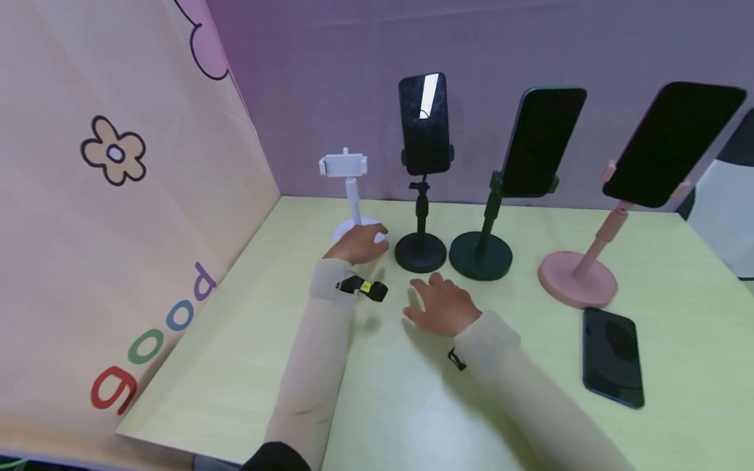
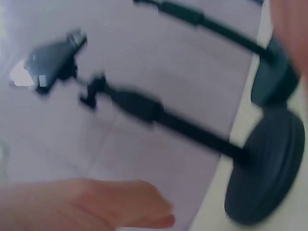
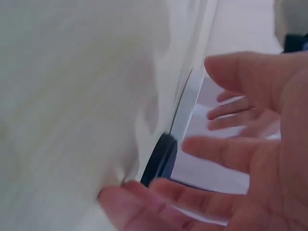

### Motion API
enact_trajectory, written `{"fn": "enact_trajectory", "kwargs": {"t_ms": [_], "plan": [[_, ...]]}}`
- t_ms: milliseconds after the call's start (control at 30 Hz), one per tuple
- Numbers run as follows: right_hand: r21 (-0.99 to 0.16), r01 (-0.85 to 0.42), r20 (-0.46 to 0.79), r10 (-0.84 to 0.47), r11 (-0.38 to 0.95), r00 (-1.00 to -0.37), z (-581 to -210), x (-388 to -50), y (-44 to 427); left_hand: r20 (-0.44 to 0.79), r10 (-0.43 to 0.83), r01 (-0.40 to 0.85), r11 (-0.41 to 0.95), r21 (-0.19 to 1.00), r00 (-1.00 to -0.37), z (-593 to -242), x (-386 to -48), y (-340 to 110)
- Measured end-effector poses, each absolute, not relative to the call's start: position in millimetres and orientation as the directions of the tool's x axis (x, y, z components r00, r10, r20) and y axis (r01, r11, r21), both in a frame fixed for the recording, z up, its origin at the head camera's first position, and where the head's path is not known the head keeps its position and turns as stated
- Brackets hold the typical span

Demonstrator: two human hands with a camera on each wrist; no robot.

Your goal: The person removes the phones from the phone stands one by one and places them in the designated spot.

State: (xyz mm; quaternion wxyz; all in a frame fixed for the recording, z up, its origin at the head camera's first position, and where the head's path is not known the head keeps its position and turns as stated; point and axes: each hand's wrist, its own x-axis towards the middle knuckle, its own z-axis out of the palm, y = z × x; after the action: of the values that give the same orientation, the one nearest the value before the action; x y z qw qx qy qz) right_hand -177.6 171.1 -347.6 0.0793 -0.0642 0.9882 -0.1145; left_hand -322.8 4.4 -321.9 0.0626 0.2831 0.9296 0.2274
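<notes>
**Left Hand at the White Stand, Right Hand Behind**

On a pale counter (image 1: pixel 235 366), a loose phone (image 1: pixel 613 358) lies flat at near right, its long axis running near to far. Left of it, the right hand (image 1: pixel 443 307) is held with fingers spread and nothing in its grasp, short of the black stand (image 1: pixel 421 212).

Farther off and to the left, the left hand (image 1: pixel 358 243), fingers loose and holding nothing, reaches over the near side of the white stand's base; whether it touches cannot be told. The white stand (image 1: pixel 353 196) lies just beyond, its post nearly upright and its clamp set crosswise, with the left hand clearly the nearer. To its right stand the black, dark green (image 1: pixel 490 212) and pink (image 1: pixel 603 239) stands, each bearing a phone.
</notes>
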Motion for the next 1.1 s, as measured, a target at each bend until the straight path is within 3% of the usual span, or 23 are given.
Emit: {"fn": "enact_trajectory", "kwargs": {"t_ms": [167,267,400,733,900,1100], "plan": [[-0.311,-0.024,-0.139,-0.071,0.95,-0.988,-345.0,-190.4,187.8,0.195,0.489,0.479,0.566,0.671,-0.85,-312.5,-314.7,34.1],[-0.333,-0.026,-0.149,-0.08,0.943,-0.986,-344.8,-197.7,195.9,0.192,0.428,0.373,0.393,0.84,-0.883,-312.1,-311.8,51.6],[-0.351,-0.078,-0.198,-0.156,0.933,-0.968,-349.5,-205.3,201.8,0.172,0.415,0.305,0.281,0.91,-0.894,-311.8,-311.4,68.2],[-0.341,-0.124,-0.232,-0.211,0.932,-0.949,-346.6,-206.8,198.9,0.219,0.428,0.36,0.283,0.889,-0.877,-312.8,-315.1,70.4],[-0.308,-0.149,-0.211,-0.22,0.94,-0.952,-340.2,-202.0,195.4,0.253,0.472,0.433,0.325,0.841,-0.845,-311.7,-314.9,69.5],[-0.347,-0.125,-0.201,-0.204,0.93,-0.958,-322.3,-195.4,197.0,0.233,0.549,0.496,0.398,0.772,-0.803,-301.9,-311.4,61.5]]}}
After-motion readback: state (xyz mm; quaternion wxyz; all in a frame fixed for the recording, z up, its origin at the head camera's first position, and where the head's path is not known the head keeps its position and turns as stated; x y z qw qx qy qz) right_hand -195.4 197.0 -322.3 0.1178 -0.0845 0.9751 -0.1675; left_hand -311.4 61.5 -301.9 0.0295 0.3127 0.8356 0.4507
